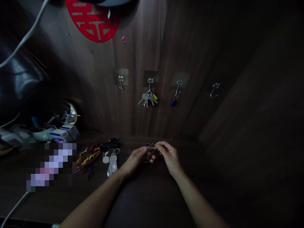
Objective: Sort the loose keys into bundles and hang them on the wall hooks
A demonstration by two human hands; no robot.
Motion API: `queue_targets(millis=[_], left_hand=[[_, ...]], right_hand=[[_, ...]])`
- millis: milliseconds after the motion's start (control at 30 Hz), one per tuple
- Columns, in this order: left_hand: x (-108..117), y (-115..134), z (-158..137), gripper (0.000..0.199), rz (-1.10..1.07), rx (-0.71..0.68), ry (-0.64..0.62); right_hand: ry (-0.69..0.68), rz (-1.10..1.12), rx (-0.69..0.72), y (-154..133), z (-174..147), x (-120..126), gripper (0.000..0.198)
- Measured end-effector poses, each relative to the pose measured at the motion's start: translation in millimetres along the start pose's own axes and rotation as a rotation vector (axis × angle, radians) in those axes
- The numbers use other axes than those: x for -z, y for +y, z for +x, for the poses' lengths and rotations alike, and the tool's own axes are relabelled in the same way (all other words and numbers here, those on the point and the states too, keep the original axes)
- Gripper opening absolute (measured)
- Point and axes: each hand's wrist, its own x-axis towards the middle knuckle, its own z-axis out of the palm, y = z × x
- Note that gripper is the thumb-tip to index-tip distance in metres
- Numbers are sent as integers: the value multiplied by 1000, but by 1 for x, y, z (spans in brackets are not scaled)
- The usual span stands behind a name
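Note:
Low over the dark wooden surface, my left hand [136, 159] and my right hand [169, 155] meet, fingers pinched together. Between them is a small bunch of keys [150, 144], mostly hidden by the fingers and dim, with a bit of blue at its left. To the left of my left hand lies a silver key fob [113, 163] with a ring and round tags [106, 157]. On the wall above, one hook [150, 83] carries several keys [147, 98] with a yellow piece. Another hook [179, 85] holds a blue tag [174, 102].
Two more wall hooks, a left hook [120, 81] and a right hook [215, 90], hold nothing. Coloured cords [89, 156], small boxes [62, 134] and a round mirror [69, 113] sit at left. A white cable [28, 34] crosses the upper left near a red paper cutout [95, 27].

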Motion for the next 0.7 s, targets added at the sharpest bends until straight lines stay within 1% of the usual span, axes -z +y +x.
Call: queue_targets(millis=[67, 133, 233, 333, 533, 600, 700], left_hand=[[1, -2, 1, 43, -115, 82, -18], [2, -2, 0, 39, -174, 139, -63], [3, -2, -1, 33, -205, 160, -125], [3, -2, -1, 29, -186, 149, -113], [2, 1, -1, 35, -53, 64, 11], [2, 2, -1, 36, 1, 46, 47], [1, 1, -1, 36, 55, 51, 84]], right_hand=[[-36, -27, 79, 0, -1, 0, 18], [-84, -47, 169, -2, -1, -1, 14], [-132, -64, 245, -2, -1, -3, 13], [-130, -70, 205, -2, 0, -4, 14], [-85, -49, 12, 0, -2, -3, 26], [-106, -49, -17, -1, -3, -4, 28], [-174, -37, -13, -2, -6, -6, 25]])
